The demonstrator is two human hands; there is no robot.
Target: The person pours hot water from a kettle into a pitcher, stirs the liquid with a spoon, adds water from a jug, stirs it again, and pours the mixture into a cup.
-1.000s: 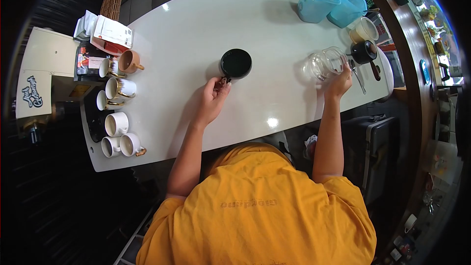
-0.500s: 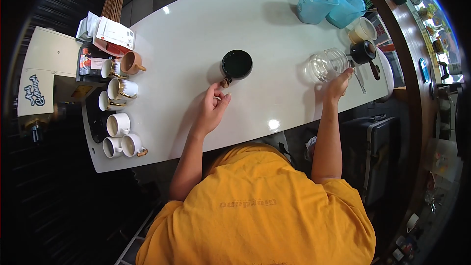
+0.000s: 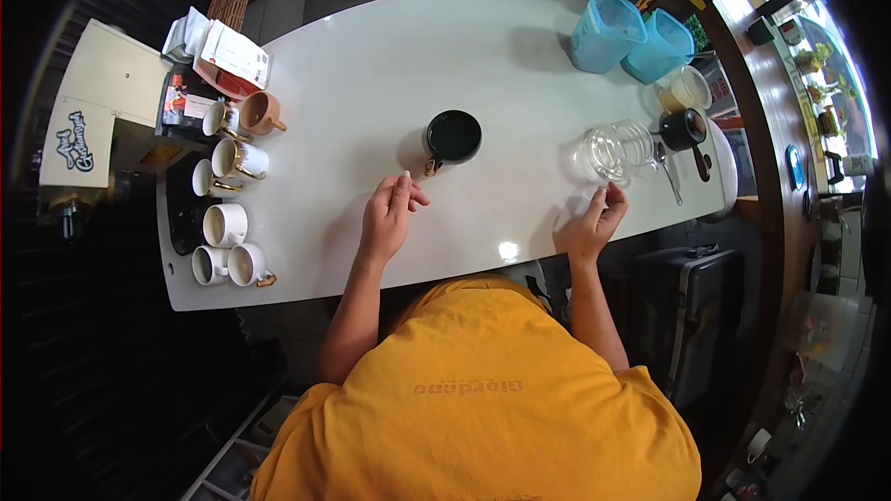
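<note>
A dark cup (image 3: 454,136) stands upright on the white table (image 3: 390,65), its handle turned toward me. My left hand (image 3: 390,213) is just below that handle, apart from it, with fingers loosely spread and nothing held. Farther right, a clear glass vessel (image 3: 614,150) rests on the table. My right hand (image 3: 592,225) is below the glass, its fingers partly bent and apart, holding nothing. Beside the glass lie a spoon (image 3: 668,176) and a dark pot with a handle (image 3: 683,130).
Several mugs (image 3: 225,224) line the left side, near papers (image 3: 237,53) and a cream machine (image 3: 88,139). Two blue containers (image 3: 606,32) and a pale cup (image 3: 685,91) stand at the back right. A black case (image 3: 691,315) is below the table's right side.
My right hand has let go of the glass vessel and moved left and toward me. My left hand has come away from the cup's handle. The view has shifted slightly.
</note>
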